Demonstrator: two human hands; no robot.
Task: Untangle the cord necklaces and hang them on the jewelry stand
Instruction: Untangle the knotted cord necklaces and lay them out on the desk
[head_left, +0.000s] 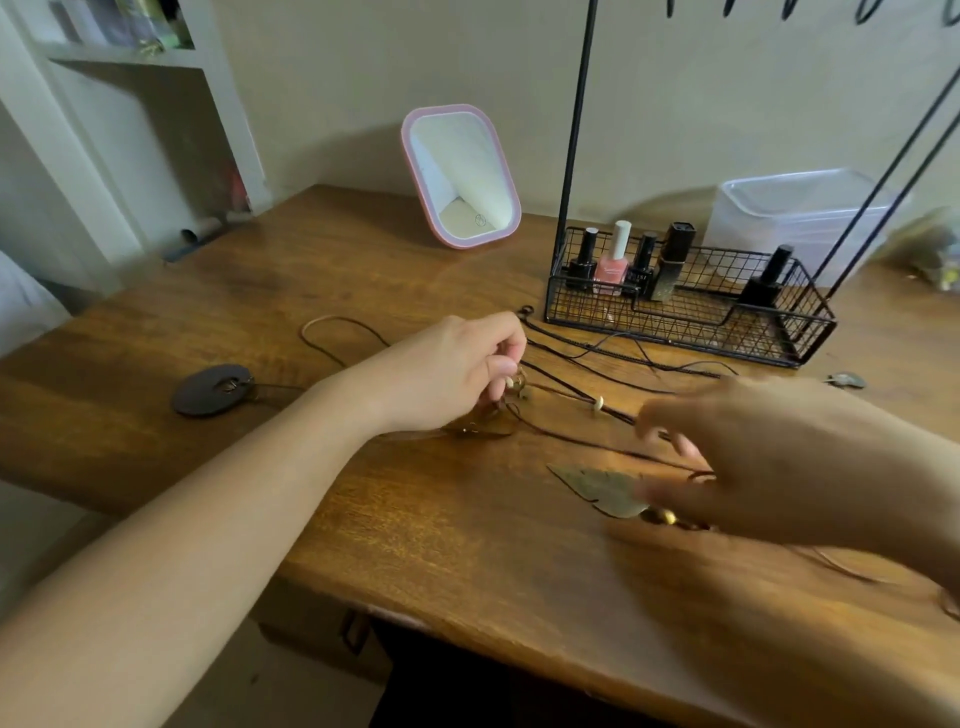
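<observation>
Bench (415, 519): I see a wide wooden top filling most of the view, its front edge running close under both arms.

Jewelry stand (691, 317): a black wire basket base at the back right, holding nail polish bottles (613, 260), with thin black rods rising out of frame. The hooks at the very top are barely in view and carry nothing that I can see.

Cord necklaces (582, 364): several dark cords lie crossed on the bench between the hands and the stand, none hung yet.

Left hand (457, 369): fingers pinched narrow on a knot of cord with small pale beads, just in front of the stand.

Right hand (769, 457): blurred by motion, low over the cords near me; I cannot tell whether it grips anything.

Leaf pendant (602, 488): a flat gold leaf on the bench, partly under the right hand.

Round pendant (210, 389): a dark disc well apart to the left, its cord trailing toward the tangle.

Risk, as I judge it: pulling the hands apart could tighten the knot or drag the pendants off the front edge; a cord might also snag the basket wire and tip the bottles.
</observation>
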